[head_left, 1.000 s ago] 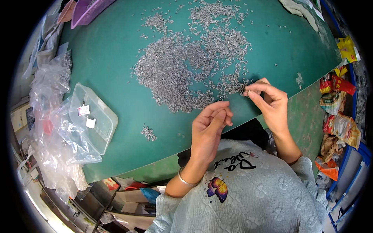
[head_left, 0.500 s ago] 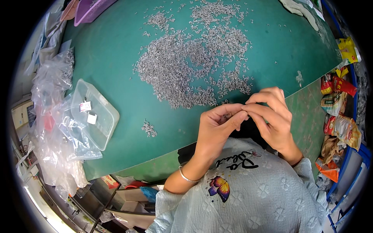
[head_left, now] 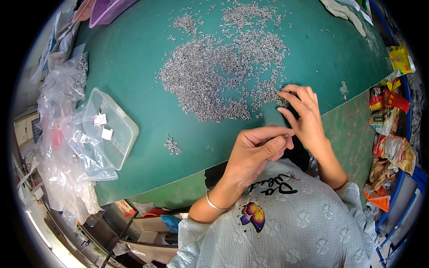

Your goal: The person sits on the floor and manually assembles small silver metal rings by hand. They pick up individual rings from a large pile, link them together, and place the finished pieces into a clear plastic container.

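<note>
Small silver C-shaped metal pieces [head_left: 192,78] lie in a broad heap on the green tabletop [head_left: 129,53]. My left hand [head_left: 261,149] is closed in a pinch in front of the heap, near the table's front edge. A tiny metal piece [head_left: 286,136] shows at its fingertips; its exact shape is too small to make out. My right hand [head_left: 305,114] reaches to the heap's near right edge, thumb and forefinger apart, fingertips at the loose pieces there. Whether a piece is touched is not clear.
A small separate cluster of pieces [head_left: 172,145] lies left of my hands. Beyond it stand a clear plastic box [head_left: 127,134] and clear plastic bags [head_left: 58,111]. A purple basket [head_left: 107,12] is at the far left, a pale glove [head_left: 346,13] at the far right.
My right hand has left the left hand's fingertips and moved away to the heap's edge, its fingers opening. The left hand stays pinched, nearly in place.
</note>
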A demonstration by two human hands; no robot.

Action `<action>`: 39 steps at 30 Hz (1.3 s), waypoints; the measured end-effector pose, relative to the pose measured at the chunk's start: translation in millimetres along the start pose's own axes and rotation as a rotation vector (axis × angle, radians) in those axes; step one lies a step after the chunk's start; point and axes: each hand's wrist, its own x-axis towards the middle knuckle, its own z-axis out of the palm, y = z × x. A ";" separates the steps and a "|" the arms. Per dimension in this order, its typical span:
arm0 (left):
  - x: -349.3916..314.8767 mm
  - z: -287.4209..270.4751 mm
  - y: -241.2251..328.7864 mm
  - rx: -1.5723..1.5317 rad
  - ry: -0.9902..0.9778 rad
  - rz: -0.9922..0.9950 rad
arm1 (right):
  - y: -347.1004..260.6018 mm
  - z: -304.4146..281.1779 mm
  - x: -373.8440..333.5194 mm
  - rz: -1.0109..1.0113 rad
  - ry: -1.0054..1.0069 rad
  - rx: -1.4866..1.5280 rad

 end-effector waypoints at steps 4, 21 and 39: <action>-0.8 0.1 -0.1 -0.047 -0.033 -0.014 | 8.8 8.0 -1.2 -0.043 0.029 -0.033; 1.0 -5.8 -0.5 -0.116 0.027 -0.037 | 8.8 4.7 2.0 0.136 0.143 0.258; 11.3 -0.6 -5.4 0.152 0.176 0.090 | -25.4 -20.4 -6.6 0.317 -0.008 1.040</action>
